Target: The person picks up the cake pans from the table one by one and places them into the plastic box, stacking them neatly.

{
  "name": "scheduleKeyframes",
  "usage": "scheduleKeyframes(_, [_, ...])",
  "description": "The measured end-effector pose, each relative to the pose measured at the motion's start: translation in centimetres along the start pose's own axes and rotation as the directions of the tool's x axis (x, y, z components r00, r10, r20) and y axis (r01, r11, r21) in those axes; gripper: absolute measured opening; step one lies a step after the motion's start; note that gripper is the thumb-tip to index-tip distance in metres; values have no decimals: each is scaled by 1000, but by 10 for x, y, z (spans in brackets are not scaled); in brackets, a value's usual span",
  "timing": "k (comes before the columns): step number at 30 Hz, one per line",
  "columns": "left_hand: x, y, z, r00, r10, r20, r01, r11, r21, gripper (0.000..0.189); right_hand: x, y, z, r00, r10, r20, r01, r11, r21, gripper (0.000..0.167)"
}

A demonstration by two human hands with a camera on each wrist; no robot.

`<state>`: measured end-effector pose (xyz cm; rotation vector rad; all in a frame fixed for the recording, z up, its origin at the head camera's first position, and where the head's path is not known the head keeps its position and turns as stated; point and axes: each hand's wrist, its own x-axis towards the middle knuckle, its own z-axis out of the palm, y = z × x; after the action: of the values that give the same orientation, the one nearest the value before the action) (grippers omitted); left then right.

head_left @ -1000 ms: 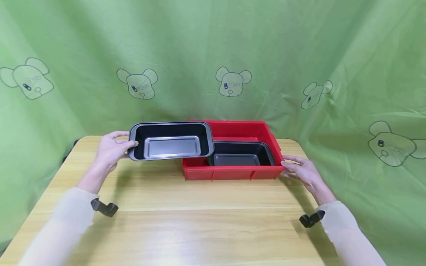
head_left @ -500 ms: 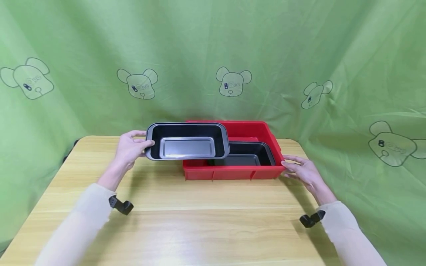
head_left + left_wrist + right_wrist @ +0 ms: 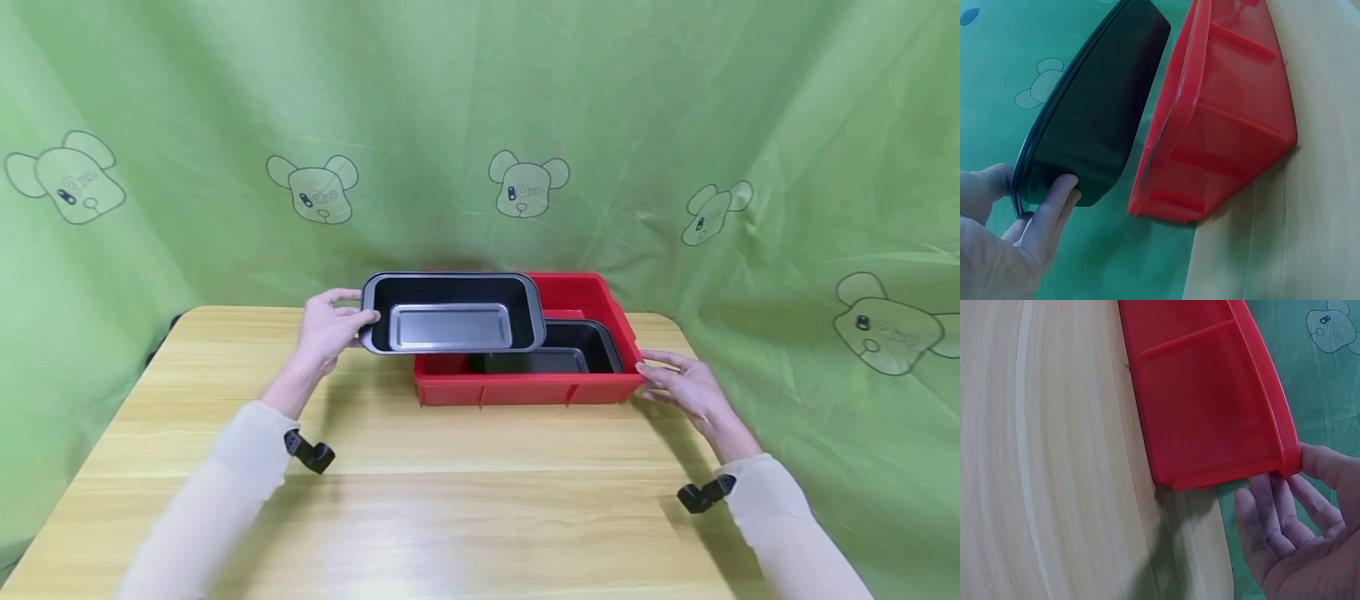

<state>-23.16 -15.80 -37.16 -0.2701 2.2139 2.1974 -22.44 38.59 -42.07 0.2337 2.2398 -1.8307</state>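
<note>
My left hand [image 3: 326,333] pinches the left end of a dark loaf pan [image 3: 452,325], thumb over the rim and fingers beneath. The pan hangs tilted, its inside facing me, in front of and above the left part of a red plastic bin [image 3: 525,389]. Inside the bin, to the right, lies a second dark loaf pan [image 3: 592,346], partly hidden by the held one. In the left wrist view, the held loaf pan [image 3: 1094,106] is apart from the bin's end. My right hand [image 3: 686,390] holds the bin's right front corner, thumb at the rim [image 3: 1285,444], fingers against the end.
The bin stands near the back of a light wooden table [image 3: 450,500]. Behind the table hangs a green curtain [image 3: 420,100] printed with bear heads. A black wrist camera [image 3: 309,452] is strapped to the left sleeve, another wrist camera [image 3: 705,494] to the right one.
My left hand has carried the loaf pan to the right, from beside the bin's left end to over its left part. My right hand and the bin have stayed in place.
</note>
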Motion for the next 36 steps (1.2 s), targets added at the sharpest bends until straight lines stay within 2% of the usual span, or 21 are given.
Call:
scheduleKeyframes(8, [7,-3,19,1000,2,1,-2,999,-45,54,0,0,0,1000,-1,2,1,1000,5,61])
scheduleKeyframes(18, [13,-5,44,1000,5,4,-4,999,-51,52,1,0,1,1000,-2,11,1,1000,25,61])
scheduleKeyframes(22, [14,-6,55,1000,13,20,-12,998,-59,51,1,-1,0,1000,4,12,-5,1000,28,55])
scheduleKeyframes(30, [19,-9,78,1000,10,19,-10,1000,-28,48,1,0,2,1000,4,13,-4,1000,10,59])
scheduleKeyframes(36, [19,-13,100,1000,5,-9,-5,1000,-30,42,-1,1,-2,1000,2,20,-2,999,37,47])
